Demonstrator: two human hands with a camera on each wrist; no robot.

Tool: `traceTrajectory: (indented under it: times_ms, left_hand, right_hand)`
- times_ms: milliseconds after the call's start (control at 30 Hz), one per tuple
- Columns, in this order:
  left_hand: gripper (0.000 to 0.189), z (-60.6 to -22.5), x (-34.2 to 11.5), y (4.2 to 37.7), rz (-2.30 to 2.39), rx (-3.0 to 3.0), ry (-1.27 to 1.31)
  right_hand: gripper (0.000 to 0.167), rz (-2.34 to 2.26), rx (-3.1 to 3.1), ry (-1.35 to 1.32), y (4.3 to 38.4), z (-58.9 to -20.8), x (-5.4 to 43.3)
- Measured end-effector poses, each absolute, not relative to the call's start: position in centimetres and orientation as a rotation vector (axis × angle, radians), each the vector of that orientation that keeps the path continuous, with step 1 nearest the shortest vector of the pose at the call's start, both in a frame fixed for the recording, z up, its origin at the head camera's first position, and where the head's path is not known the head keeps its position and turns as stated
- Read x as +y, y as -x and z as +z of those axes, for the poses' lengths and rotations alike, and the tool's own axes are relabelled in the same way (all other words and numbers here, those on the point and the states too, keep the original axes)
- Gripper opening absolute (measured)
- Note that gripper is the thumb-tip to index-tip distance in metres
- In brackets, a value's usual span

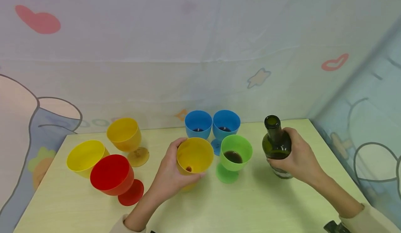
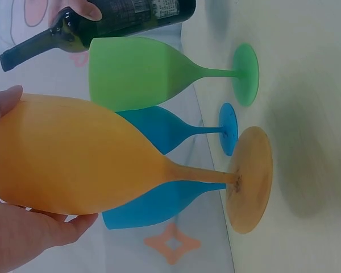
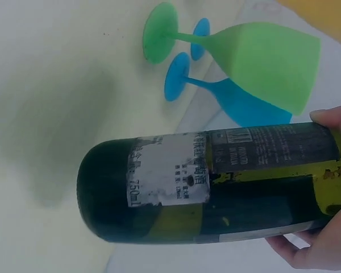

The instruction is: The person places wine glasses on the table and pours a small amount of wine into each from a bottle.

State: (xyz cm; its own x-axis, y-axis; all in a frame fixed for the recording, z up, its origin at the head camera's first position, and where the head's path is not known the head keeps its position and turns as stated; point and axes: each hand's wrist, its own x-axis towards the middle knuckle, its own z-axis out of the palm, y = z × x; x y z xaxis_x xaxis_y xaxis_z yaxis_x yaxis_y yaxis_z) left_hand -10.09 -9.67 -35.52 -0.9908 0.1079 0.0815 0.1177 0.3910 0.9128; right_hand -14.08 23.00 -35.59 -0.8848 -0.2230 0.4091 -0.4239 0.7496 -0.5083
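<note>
A hand could pass over the table (image 1: 250, 208) in front of the green cup (image 1: 230, 166). On that cup's right, a gap runs to the bottle (image 1: 275, 146) gripped by the right hand (image 1: 297, 160). On its left, the left hand (image 1: 169, 175) and a yellow cup (image 1: 195, 151) leave only a sliver; behind it, two blue cups (image 1: 198, 121) bar the way.

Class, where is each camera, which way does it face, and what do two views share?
Head: on the head, facing forward and down at the table; left hand and right hand show.
Left wrist: worn there, facing the held yellow goblet; both hands partly show.
Right wrist: worn there, facing the bottle; right hand partly shows.
Both wrist views share bottle, green goblet.
</note>
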Motion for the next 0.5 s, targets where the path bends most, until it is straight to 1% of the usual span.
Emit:
traceTrajectory:
  times_ms: [233, 500]
  left_hand:
    - [0.09, -35.7, -9.5, 10.1, -1.742, -2.599, 0.229]
    - [0.089, -35.7, -9.0, 10.2, -1.731, -2.584, 0.271]
  right_hand:
    - [0.078, 0.601, -2.604, -0.556, 13.5, -34.9, 22.3]
    - [0.071, 0.366, -2.529, -0.643, 13.1, -34.2, 21.9]
